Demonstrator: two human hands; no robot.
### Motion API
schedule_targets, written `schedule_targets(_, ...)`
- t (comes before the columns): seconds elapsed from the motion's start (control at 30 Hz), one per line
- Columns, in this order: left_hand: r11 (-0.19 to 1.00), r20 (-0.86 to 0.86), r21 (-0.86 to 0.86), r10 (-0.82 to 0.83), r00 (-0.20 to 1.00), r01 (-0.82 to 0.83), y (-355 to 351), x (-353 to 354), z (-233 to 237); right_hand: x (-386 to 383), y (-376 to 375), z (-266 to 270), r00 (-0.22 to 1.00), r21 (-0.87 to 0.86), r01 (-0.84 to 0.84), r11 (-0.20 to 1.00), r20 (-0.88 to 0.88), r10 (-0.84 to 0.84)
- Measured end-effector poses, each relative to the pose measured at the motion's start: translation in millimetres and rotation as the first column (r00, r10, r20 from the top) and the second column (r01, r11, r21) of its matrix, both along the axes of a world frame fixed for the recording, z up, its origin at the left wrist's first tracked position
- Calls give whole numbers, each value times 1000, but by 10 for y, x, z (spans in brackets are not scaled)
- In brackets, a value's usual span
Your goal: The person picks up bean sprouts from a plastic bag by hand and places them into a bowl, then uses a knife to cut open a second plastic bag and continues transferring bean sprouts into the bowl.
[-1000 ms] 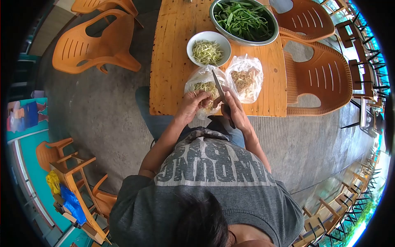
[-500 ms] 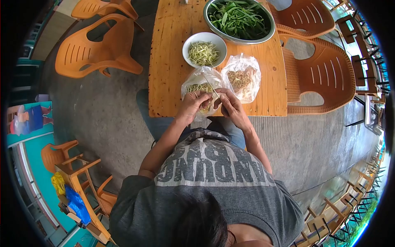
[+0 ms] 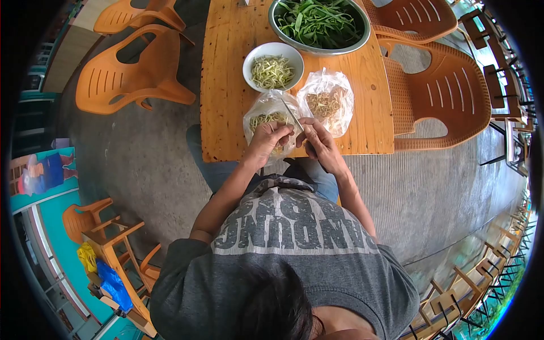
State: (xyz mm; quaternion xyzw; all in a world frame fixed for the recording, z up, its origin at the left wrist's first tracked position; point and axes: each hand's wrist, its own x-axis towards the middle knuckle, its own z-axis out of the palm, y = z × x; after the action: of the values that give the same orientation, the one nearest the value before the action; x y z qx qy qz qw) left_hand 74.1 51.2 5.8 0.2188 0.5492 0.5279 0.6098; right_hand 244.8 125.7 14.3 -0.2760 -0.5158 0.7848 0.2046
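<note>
Both hands hover close together above an open plastic bag (image 3: 272,101) of pale sprouts (image 3: 264,119) at the near edge of the tabletop (image 3: 365,79). Thumb and fingers of the left hand (image 3: 265,143) are drawn into a tight pinch; whether a strand lies between them is too small to make out. The right hand (image 3: 324,146) is closed around a small knife (image 3: 292,116), its blade slanting away from the body and leftward over the bag, just beside the pinched fingers. Which way the edge faces cannot be told.

Good handling here, I judge, means short, light strokes with the right thumb kept clear of the edge, and the left fingertips tucked back from the blade. Thin stems would likely bruise if squeezed, so the pinch should stay soft; a few strands at a time would keep the cut in sight. The tip should stay off the bag, since film this thin could tear.

Just right of that bag sits a second plastic bag (image 3: 341,124) with brownish scraps (image 3: 323,105). Beyond the first stands a white bowl (image 3: 246,68) of sprouts, and farther off a metal basin (image 3: 276,31) of leafy greens (image 3: 320,22). Orange chairs (image 3: 439,93) flank both sides.
</note>
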Motion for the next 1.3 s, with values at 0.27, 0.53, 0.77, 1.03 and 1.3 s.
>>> schedule_targets(0.27,1000,-66,-6,-11,998,10,49,92,52,16,16,-43,999,15,39,999,-22,-39)
schedule_targets(0.53,997,129,6,-80,988,80,107,164,42,74,65,-47,984,3,172,985,55,-172)
schedule_targets(0.77,996,398,-58,86,913,-69,143,139,119,338,374,-175,910,484,275,831,149,-388)
schedule_targets(1.03,995,246,0,-96,964,99,136,106,21,318,410,-177,881,435,209,876,304,-361)
schedule_targets(1.3,973,334,-29,-205,920,228,187,124,25,182,330,8,974,90,21,996,222,-41)
